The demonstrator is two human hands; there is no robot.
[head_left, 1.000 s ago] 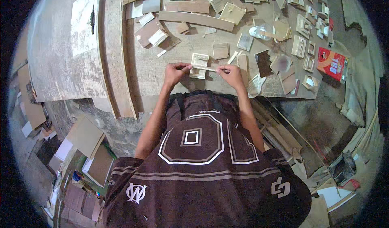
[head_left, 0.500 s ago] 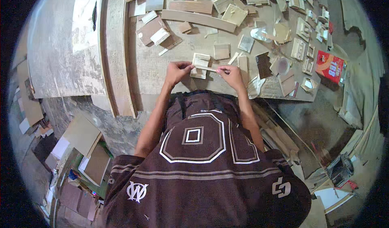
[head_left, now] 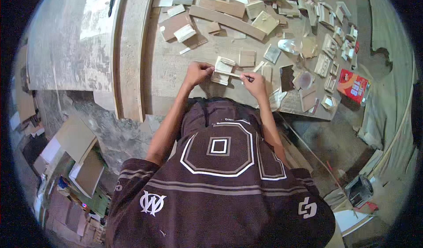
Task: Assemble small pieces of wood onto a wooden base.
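Observation:
A thin, pale wooden strip spans the gap between my two hands. The fingers of my left hand pinch its left end, while my right hand closes on the right end. Directly beneath the strip, a small moulded wooden block lies on the worktable; whether the strip touches it I cannot tell. Beyond my right hand is a square wooden piece, and a few narrow offcuts lie close to that hand.
Several boards and moulding pieces cover the far side, including a long brown board. A dark square piece and a round cup-like thing lie to the right, before a red box. Long wooden rails run along the left.
The whole view has turned slightly, so the table's things appear shifted. Both hands keep hold of the strip over the moulded block, with little other movement.

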